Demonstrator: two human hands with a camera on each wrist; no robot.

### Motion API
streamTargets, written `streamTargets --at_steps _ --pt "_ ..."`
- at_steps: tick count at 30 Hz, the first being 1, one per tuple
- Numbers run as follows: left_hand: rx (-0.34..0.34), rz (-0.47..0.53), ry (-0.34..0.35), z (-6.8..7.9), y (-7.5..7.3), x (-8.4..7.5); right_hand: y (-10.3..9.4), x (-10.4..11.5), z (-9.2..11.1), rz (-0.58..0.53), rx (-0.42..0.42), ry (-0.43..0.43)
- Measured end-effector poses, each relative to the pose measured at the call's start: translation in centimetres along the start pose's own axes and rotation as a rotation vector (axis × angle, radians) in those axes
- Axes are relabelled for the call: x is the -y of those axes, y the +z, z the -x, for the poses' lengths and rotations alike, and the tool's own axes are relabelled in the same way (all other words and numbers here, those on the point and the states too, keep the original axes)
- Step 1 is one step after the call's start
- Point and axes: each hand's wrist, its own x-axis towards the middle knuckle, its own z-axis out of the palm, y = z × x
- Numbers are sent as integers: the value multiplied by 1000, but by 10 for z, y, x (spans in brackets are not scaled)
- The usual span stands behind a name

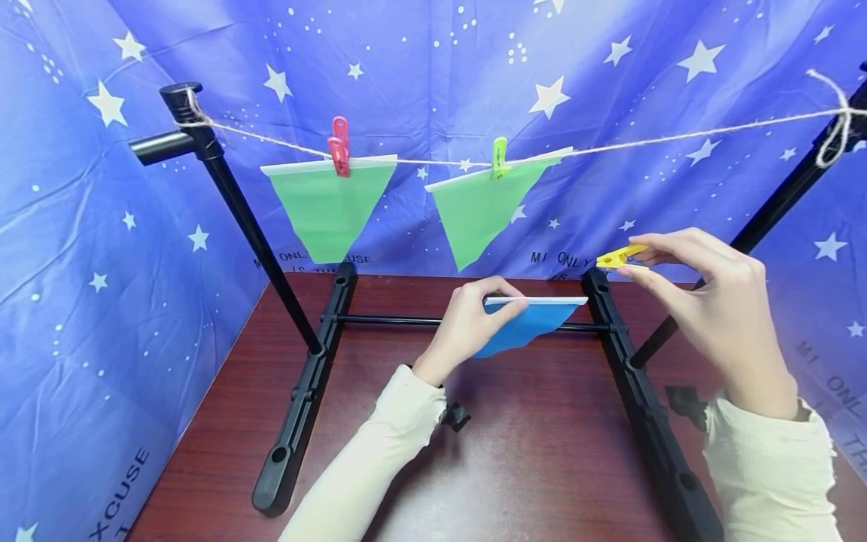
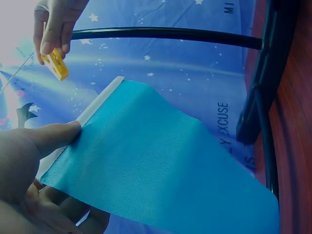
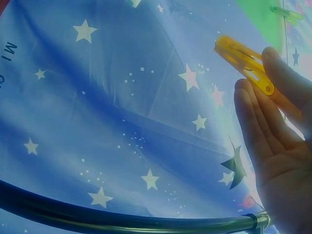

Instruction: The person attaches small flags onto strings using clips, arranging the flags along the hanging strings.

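Note:
My left hand (image 1: 470,320) pinches a blue pennant flag (image 2: 146,156) by its white top edge, thumb on the near face. In the head view the flag (image 1: 528,324) hangs below the string (image 1: 677,139). Off to the right, my right hand (image 1: 718,293) pinches a yellow clothespin (image 1: 618,257) between thumb and fingers; the right wrist view shows the clothespin (image 3: 243,63) at the fingertips, its front end pointing away from the hand. Two green pennants hang on the string: one (image 1: 332,203) under a red clothespin (image 1: 340,147), the other (image 1: 474,207), tilted, under a green clothespin (image 1: 500,158).
The string is tied between a black left post (image 1: 237,203) and a black right post (image 1: 779,196). Black feet (image 1: 298,421) and a crossbar (image 1: 386,321) stand on the reddish wooden table (image 1: 528,452). A blue star-patterned cloth (image 1: 420,68) hangs behind and at the sides.

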Motion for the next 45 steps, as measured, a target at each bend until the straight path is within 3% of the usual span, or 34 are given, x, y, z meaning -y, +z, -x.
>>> streamTargets --at_steps 13,32,45 --pt "2 31 50 -10 5 -13 -7 -4 -12 -4 -30 -57" --pt "-1 55 118 -24 10 -28 -13 0 -26 23 -46 -53" --pt "-67 96 152 -29 11 -37 -18 9 -37 18 -71 -87"
